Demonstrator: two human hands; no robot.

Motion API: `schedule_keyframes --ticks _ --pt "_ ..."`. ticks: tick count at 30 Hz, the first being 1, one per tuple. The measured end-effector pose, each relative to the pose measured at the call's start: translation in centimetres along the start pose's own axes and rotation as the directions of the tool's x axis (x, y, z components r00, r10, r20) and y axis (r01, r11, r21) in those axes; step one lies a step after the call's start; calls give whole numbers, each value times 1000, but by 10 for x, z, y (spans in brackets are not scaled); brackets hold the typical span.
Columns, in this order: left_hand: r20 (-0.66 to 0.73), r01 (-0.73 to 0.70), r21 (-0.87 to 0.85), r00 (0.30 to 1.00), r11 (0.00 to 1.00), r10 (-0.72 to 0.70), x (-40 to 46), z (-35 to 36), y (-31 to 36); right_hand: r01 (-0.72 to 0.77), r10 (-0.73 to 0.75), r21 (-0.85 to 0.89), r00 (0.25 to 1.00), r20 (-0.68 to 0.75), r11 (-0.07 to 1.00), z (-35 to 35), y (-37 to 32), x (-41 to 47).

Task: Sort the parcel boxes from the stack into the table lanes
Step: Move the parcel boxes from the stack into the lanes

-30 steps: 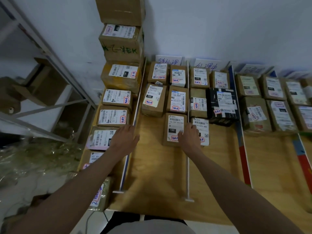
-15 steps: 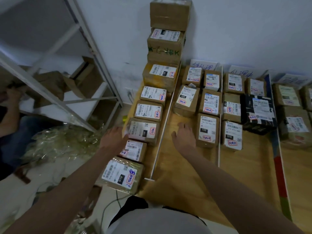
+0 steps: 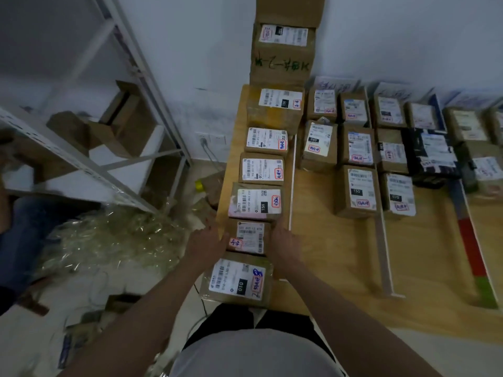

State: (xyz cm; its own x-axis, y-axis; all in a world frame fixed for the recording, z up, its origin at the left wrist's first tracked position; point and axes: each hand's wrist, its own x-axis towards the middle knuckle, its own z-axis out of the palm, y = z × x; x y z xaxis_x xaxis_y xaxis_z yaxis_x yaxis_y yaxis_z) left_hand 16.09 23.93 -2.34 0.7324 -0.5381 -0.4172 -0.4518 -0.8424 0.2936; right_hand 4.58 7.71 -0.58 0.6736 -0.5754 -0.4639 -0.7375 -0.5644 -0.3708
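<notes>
I have both hands on the small box (image 3: 249,237) that sits second from the bottom in the long row of boxes running up the centre of the frame. My left hand (image 3: 205,242) presses its left side and my right hand (image 3: 283,244) is against its right side, fingers reaching forward along the cardboard; whether they curl under the edges I cannot tell, since motion blur softens them. The box lies flat on the bench (image 3: 321,235), label up, hemmed between the 15H box (image 3: 255,201) above it and the 010 box (image 3: 238,280) below, touching or nearly touching both.

To do this pick well, I judge I should squeeze evenly from both sides and lift straight up before moving sideways, so the neighbours are not dragged along. The red handwritten mark at the label's left edge looks like the sorting cue; I would read it once the box is raised. The lanes lie in the right half of the frame, split by the white divider (image 3: 292,183), with boxes already filling their upper ends, so the free spots are lower down. The 010 box overhangs the near bench edge, so I would keep my forearms clear of it.
</notes>
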Motion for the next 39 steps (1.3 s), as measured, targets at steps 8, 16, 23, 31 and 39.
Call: schedule_keyframes --ticks 8,16,23,31,39 --pt "128 5 -191 992 982 19 9 9 1 -151 133 237 987 91 960 15 -12 0" --pt "16 -88 -255 995 963 96 1 -5 2 -110 121 333 993 -12 936 2 -15 -10" --pt "-58 -95 -241 995 966 84 -4 -35 13 41 10 376 991 -132 926 -35 -24 -15" --pt "-131 -209 -329 976 921 175 2 -89 46 62 -38 340 996 -77 938 -95 -26 -20" --pt "-91 -347 -394 936 851 340 13 -125 92 34 -52 434 998 31 900 -132 1 -44"
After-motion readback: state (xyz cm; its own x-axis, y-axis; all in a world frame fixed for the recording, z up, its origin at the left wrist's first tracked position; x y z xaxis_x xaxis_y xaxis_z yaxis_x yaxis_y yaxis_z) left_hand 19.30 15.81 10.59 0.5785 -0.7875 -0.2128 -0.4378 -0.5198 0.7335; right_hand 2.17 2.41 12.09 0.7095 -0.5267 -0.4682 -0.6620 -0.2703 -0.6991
